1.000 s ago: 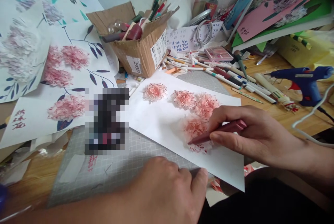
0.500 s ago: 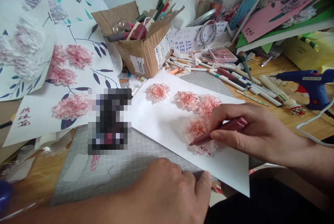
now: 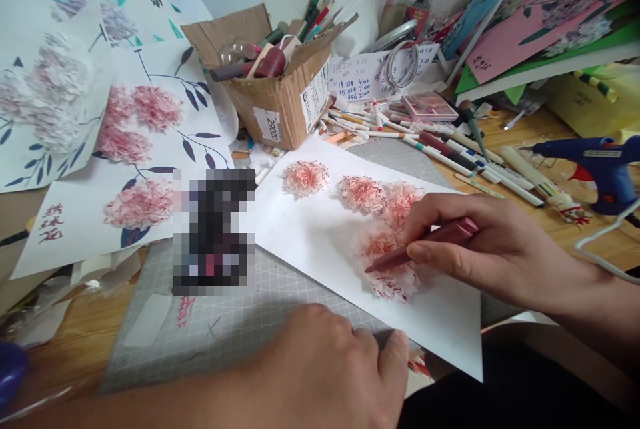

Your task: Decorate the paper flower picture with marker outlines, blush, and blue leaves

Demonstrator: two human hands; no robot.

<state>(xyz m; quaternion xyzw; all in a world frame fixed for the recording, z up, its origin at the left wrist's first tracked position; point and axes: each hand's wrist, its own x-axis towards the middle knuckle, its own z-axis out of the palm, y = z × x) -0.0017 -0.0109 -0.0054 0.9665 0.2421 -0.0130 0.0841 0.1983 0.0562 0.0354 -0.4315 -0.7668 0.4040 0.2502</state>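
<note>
My right hand [image 3: 475, 249] is closed round a dark red marker pen [image 3: 445, 235]. Its tip touches the pale pink paper-petal flower [image 3: 383, 249] low on the white sheet [image 3: 320, 235]. Dark red flecks colour the edges of several fluffy flowers, among them one at the upper left [image 3: 306, 177] and one in the middle [image 3: 361, 194]. Another flower [image 3: 403, 201] is partly behind my fingers. My left hand [image 3: 345, 355] lies back up by the sheet's near edge, fingers curled. Its fingertips are hidden, so what they hold, if anything, does not show.
A grey cutting mat [image 3: 200, 342] lies under the sheet. Behind stands a cardboard box [image 3: 280, 105] of pens. Loose markers [image 3: 465, 155] and a blue glue gun [image 3: 595, 162] are on the right. Finished flower pictures [image 3: 165, 209] lie left, beside a pixelated patch.
The marker tip has shifted slightly up and right across the lower flower's petals. My left hand stays by the sheet's edge. The whole view has moved a little.
</note>
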